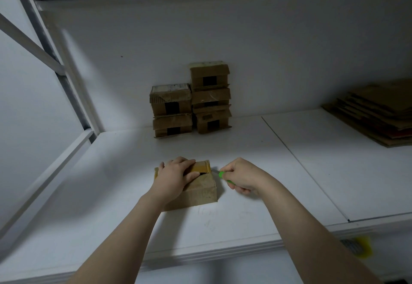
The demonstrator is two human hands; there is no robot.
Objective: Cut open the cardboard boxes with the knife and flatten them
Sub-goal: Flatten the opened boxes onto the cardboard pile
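We note near box (200, 191): brown cardboard, matt, creased; tape (201, 166) on top yellowish, faintly glossy; knife (223, 175): green plastic, smooth. Same dull cardboard: far stacked boxes (191, 103), right flattened pile (379, 110). White, smooth, matt: shelf (312, 172). We read left frame (29, 44) as painted metal.

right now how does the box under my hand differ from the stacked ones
The near box lies alone near the front, pressed by the left hand, with the knife beside it; the stacked boxes stand untouched in two piles against the wall. The near box's top shows a dark gap; the stacked boxes look closed. All are small brown cardboard.
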